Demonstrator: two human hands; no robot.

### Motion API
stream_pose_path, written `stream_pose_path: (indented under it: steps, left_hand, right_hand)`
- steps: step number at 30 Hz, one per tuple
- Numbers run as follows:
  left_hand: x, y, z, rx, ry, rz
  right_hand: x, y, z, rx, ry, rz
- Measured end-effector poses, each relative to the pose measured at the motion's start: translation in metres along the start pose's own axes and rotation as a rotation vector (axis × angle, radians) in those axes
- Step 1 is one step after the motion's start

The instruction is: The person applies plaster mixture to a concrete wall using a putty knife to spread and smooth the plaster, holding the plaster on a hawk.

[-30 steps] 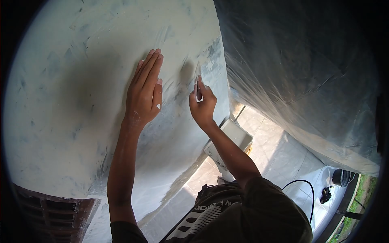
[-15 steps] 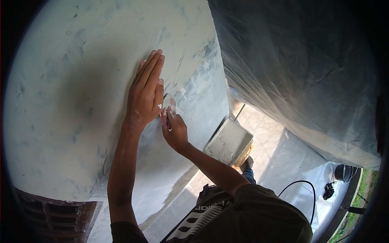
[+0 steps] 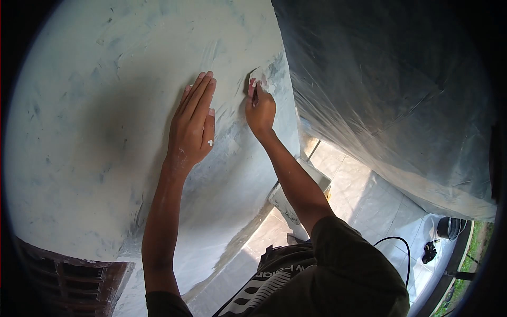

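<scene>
My left hand (image 3: 190, 127) lies flat against the pale, patchy wall (image 3: 132, 58), its fingers stretched out and pointing up. White putty specks mark its thumb. Up and to the right, close to the wall's edge, my right hand (image 3: 261, 115) is closed around a putty knife (image 3: 252, 85) with a reddish handle. The blade meets the wall beside a greyish, thinly coated strip; part of the tool is hidden by my fingers. Below, behind my right forearm, is a rectangular tub (image 3: 320, 177), partly covered from view.
A dark plastic sheet (image 3: 385, 84) hangs to the right of the wall. Brown wooden lattice (image 3: 68, 277) sits at lower left. On the tiled floor (image 3: 351, 174) are sunlit patches; a black bucket (image 3: 449, 227) and a black cable (image 3: 405, 248) are at lower right.
My right hand has moved up and right with the putty knife, from beside my left wrist to near the wall's edge. The forearm now covers much of the tub. My left hand has barely shifted.
</scene>
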State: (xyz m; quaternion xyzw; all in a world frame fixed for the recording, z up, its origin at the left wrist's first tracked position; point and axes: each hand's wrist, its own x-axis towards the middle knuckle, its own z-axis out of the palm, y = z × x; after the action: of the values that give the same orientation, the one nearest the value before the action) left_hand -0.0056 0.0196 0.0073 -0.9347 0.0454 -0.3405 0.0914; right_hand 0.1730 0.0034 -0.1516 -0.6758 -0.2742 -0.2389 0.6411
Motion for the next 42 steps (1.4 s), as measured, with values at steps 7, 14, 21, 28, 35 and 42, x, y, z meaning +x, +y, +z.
stream_pose_path:
  steps: [7, 14, 21, 28, 35, 42]
  left_hand:
    - [0.008, 0.004, -0.003, -0.048, 0.014, 0.019]
    - [0.001, -0.002, -0.008, 0.004, 0.026, 0.011]
    - [0.01, -0.003, -0.001, -0.017, 0.018, 0.016]
    - [0.021, 0.002, -0.009, -0.011, 0.048, 0.068]
    - [0.013, -0.001, -0.011, -0.03, 0.04, 0.035]
    - [0.017, 0.001, -0.009, -0.044, 0.052, 0.052]
  right_hand:
    - [-0.113, -0.097, -0.027, 0.267, -0.342, 0.124]
    - [-0.043, -0.054, -0.045, 0.29, 0.015, 0.111]
    - [-0.029, -0.063, 0.005, 0.044, -0.185, 0.181]
    - [-0.105, -0.122, -0.043, 0.297, -0.38, 0.125]
    - [-0.032, -0.067, -0.045, 0.227, -0.024, 0.116]
    - [-0.047, -0.101, -0.025, 0.041, -0.255, 0.063]
